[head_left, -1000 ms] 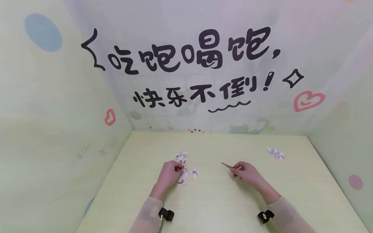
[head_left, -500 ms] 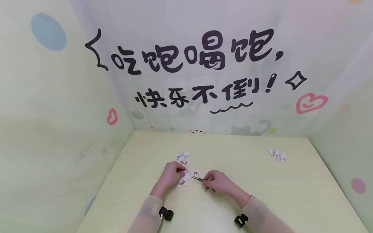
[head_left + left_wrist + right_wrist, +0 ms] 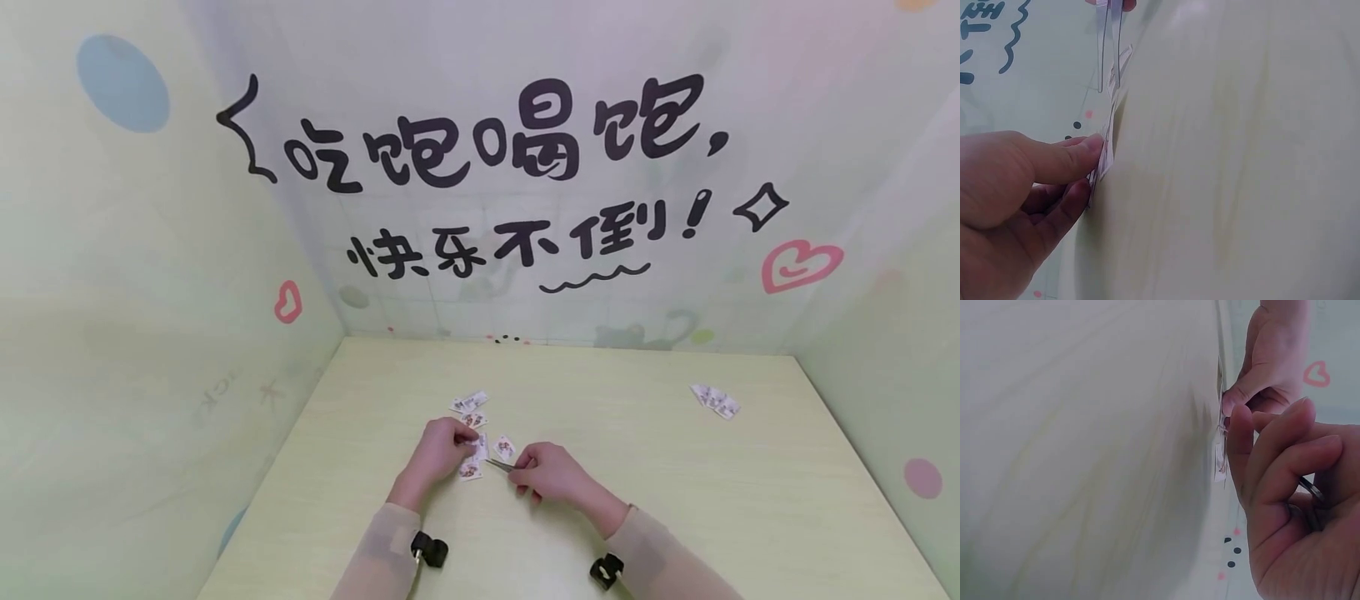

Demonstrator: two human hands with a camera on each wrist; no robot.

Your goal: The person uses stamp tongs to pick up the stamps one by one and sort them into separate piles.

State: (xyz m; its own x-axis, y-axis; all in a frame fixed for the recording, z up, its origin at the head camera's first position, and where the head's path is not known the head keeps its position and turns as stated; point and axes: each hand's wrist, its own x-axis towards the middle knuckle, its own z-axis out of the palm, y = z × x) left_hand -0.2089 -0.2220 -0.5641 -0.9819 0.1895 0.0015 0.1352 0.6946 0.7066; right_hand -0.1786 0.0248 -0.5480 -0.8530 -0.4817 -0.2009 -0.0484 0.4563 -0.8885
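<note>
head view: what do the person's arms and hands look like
The left sleeve and right sleeve are pale beige, each with a small black device at its inner edge. The left hand and right hand are gloveless.

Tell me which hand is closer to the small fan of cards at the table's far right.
Right. The right hand, holding tweezers, is left of the card fan and nearer the camera. The left hand is farther left, pinching at the other cards.

Lower centre of the head view: smooth metal tweezers (image 3: 501, 466), thin paper cards (image 3: 503, 447), a smooth wood-grain tabletop (image 3: 600, 400); matt cloth sleeves (image 3: 381, 546) at the bottom edge.
</note>
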